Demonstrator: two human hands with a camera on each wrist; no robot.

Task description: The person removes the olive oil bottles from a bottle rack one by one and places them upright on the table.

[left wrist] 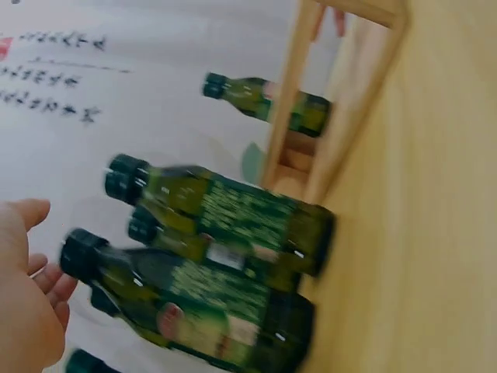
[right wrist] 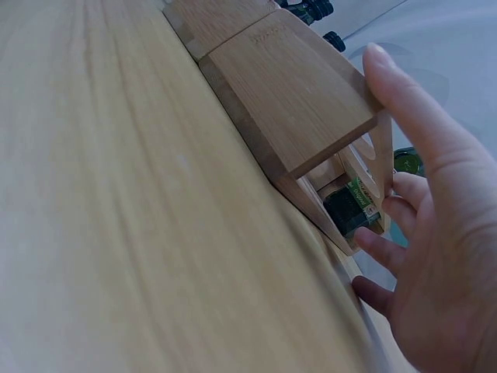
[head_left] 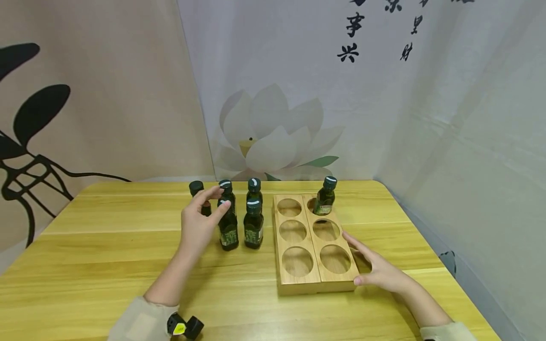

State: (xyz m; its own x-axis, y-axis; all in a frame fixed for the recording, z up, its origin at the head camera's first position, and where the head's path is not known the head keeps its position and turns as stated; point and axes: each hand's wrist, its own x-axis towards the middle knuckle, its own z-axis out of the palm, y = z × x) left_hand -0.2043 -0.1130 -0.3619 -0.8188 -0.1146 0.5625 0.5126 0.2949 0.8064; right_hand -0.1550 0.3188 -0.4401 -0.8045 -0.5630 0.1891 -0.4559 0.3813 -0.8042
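Note:
A wooden rack (head_left: 278, 237) with six round holes lies on the yellow table (head_left: 106, 265). One dark green bottle (head_left: 325, 196) stands in its far right hole. Several more green bottles stand left of the rack, the front pair being one bottle (head_left: 253, 227) and another (head_left: 229, 232). My left hand (head_left: 218, 199) hovers at the front-left bottle's cap, thumb and fingers spread; in the left wrist view the left hand (left wrist: 27, 287) is apart from the nearest bottle (left wrist: 186, 311). My right hand (head_left: 362, 260) lies flat against the rack's right side, and the right wrist view shows its straight fingers (right wrist: 404, 116) on the rack (right wrist: 295, 93).
Printed cloth backdrops (head_left: 277, 94) close in the table's far and right sides. The table's right edge (head_left: 426, 237) runs close to the rack. A small black camera (head_left: 185, 327) sits on my left wrist. Bare tabletop lies in front of and left of the bottles.

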